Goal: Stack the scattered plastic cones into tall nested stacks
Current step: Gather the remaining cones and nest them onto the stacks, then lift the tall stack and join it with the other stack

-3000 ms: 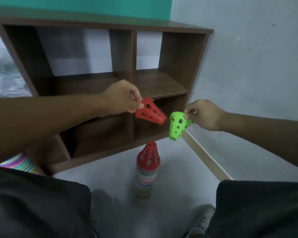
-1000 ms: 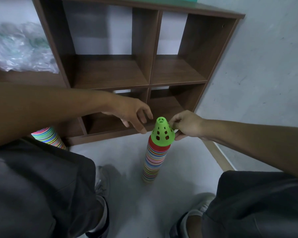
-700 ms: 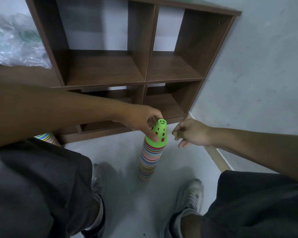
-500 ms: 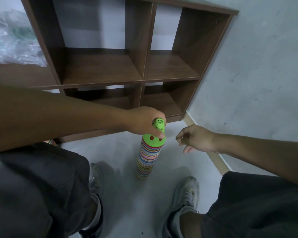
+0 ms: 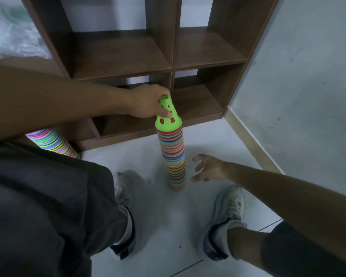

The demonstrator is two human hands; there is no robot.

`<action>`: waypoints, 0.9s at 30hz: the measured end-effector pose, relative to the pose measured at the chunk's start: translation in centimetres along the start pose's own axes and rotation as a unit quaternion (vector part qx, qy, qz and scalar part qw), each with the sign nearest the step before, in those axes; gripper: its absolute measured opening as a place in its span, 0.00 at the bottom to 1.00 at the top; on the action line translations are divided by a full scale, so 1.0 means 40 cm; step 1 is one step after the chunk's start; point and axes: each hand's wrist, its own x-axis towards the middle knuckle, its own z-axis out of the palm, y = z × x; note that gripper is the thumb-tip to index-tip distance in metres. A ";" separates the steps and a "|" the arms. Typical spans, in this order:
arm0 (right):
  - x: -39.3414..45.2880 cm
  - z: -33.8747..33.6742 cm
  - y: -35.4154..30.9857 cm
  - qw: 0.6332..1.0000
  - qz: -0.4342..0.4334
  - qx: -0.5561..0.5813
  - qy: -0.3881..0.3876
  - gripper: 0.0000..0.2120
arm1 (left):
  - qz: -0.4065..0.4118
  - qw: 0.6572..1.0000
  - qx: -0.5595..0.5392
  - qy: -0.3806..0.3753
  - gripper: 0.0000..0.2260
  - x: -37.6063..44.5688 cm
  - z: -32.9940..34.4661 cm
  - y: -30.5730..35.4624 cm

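Viewing: we look down from the head camera at our own arms, legs and shoes on the floor (image 5: 154, 196).
Stack: a tall nested stack (image 5: 173, 156) of striped multicoloured cones stands upright on the floor, between our shoes and the shelf (image 5: 168, 56).
Top cone: a green cone (image 5: 168, 118) with holes caps the stack; red shows through its lower holes.
Left hand: our left hand (image 5: 148, 101) grips the upper part of the green cone, fingers closed around it from the left, thumb pressed on its near face.
Right hand: our right hand (image 5: 209, 167) hangs low, just beside the lower part of the stack on its right, fingers spread apart and holding nothing; we cannot tell whether a fingertip touches the stack.
Second stack: another striped stack (image 5: 52, 141) leans at the left, partly hidden under our left forearm and behind our knee.
Shelf: a dark brown wooden unit with open compartments, standing against the wall behind the stack.
Bag: crumpled clear plastic (image 5: 14, 37) lies at the upper left, beside the shelf.
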 end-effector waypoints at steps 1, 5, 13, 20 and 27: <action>0.024 0.017 0.020 1.000 0.007 0.010 -0.003 0.41 | -0.011 1.000 -0.007 0.004 0.18 -0.002 -0.001 -0.007; 0.102 0.085 0.085 0.999 0.035 0.015 -0.014 0.49 | -0.047 0.998 -0.051 0.010 0.19 -0.011 -0.001 -0.037; 0.197 0.203 0.152 0.988 0.079 0.134 0.008 0.49 | -0.141 0.980 -0.140 0.022 0.25 -0.004 -0.006 -0.084; 0.286 0.262 0.175 0.966 0.037 0.253 0.036 0.32 | -0.199 0.943 -0.267 0.020 0.20 0.010 0.003 -0.105; 0.245 0.266 0.136 0.937 0.075 0.336 0.058 0.20 | -0.197 0.941 -0.273 0.037 0.18 0.016 -0.011 -0.096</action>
